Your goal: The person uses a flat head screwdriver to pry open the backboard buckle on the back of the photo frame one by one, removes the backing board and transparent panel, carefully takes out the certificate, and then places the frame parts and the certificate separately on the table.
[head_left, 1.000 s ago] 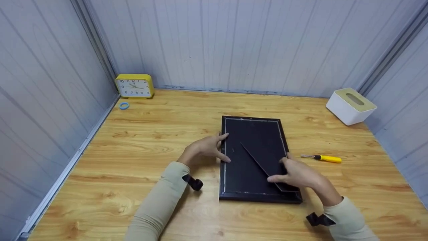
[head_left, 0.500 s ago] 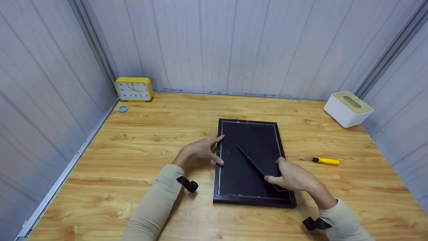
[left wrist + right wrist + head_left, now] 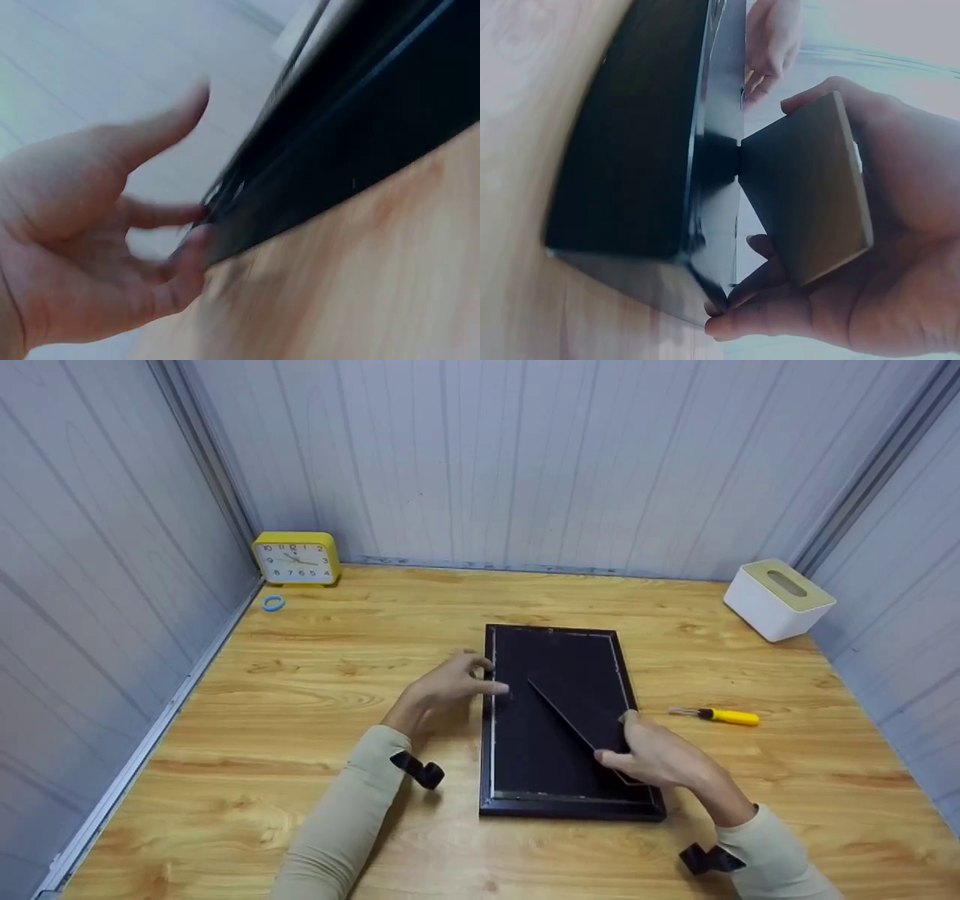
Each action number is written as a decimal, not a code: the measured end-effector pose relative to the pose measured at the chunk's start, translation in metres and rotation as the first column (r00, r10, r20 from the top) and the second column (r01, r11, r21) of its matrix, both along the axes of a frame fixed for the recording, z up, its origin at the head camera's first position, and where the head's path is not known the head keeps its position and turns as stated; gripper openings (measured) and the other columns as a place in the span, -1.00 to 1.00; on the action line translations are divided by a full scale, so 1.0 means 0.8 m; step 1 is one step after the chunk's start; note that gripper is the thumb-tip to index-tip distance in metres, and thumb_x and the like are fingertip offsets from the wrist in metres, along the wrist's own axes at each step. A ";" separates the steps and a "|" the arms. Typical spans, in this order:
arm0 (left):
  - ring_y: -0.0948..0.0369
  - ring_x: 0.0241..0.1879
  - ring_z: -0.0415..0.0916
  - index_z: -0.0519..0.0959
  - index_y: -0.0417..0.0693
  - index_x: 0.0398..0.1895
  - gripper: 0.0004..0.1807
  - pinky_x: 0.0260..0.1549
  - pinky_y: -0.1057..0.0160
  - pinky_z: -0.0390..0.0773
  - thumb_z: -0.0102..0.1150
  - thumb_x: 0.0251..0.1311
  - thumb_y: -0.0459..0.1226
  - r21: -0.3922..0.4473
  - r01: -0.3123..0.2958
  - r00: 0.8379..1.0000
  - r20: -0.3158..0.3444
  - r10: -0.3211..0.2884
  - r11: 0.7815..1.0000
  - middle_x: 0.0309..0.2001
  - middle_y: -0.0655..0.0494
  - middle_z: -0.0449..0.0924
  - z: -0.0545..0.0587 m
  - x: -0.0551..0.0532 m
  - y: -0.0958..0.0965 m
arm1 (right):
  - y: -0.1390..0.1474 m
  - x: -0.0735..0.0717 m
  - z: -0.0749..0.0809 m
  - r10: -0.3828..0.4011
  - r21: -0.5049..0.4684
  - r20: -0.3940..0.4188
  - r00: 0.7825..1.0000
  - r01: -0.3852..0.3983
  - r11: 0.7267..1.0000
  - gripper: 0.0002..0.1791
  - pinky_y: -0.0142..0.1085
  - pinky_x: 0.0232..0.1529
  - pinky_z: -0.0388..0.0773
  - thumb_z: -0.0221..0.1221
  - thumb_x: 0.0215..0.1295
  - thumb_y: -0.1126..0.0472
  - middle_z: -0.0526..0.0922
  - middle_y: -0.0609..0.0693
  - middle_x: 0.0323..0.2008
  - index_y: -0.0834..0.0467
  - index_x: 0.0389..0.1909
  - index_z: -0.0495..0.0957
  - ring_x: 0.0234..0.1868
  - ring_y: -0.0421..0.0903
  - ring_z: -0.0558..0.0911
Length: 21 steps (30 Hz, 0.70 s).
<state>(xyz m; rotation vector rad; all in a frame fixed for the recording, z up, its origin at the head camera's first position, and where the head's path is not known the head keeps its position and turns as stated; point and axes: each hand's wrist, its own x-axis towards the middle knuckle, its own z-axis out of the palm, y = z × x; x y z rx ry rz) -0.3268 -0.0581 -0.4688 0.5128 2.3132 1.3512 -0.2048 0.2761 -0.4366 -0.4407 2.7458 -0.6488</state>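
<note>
A black picture frame [image 3: 540, 757] lies on the wooden table with its backing board up. Its easel stand [image 3: 586, 712] is raised at a slant from the back; the right wrist view shows the stand's wide end [image 3: 810, 187] apart from the board. My right hand [image 3: 664, 754] holds this stand between thumb and fingers, some fingertips touching the frame's right edge. At the left edge is my left hand [image 3: 454, 679], its thumb stretched over the border. In the left wrist view, blurred fingertips [image 3: 196, 238] touch the frame's side, the thumb free of it.
A yellow-handled screwdriver [image 3: 727, 716] lies right of the frame. Farther back stand a white tissue box [image 3: 772, 607] at right and a yellow clock [image 3: 296, 561] at left, with a blue ring [image 3: 273, 602] before it. Panelled walls [image 3: 480, 465] border the table.
My left hand has shifted a little up along the frame's left edge, and its thumb and fingers have drawn closer together. The right hand keeps its hold on the stand.
</note>
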 end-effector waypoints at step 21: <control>0.15 -0.46 0.55 0.01 -0.35 0.44 -0.24 -0.37 0.16 0.70 0.20 0.28 -0.49 0.426 -0.150 0.905 0.423 -0.050 0.892 -0.23 -0.08 0.46 -0.019 0.001 0.022 | 0.000 0.006 -0.001 0.080 0.013 0.024 0.997 -0.080 0.997 0.04 0.25 0.29 0.26 0.16 0.34 -0.29 -0.11 0.73 0.35 0.37 0.52 0.05 0.41 0.54 0.04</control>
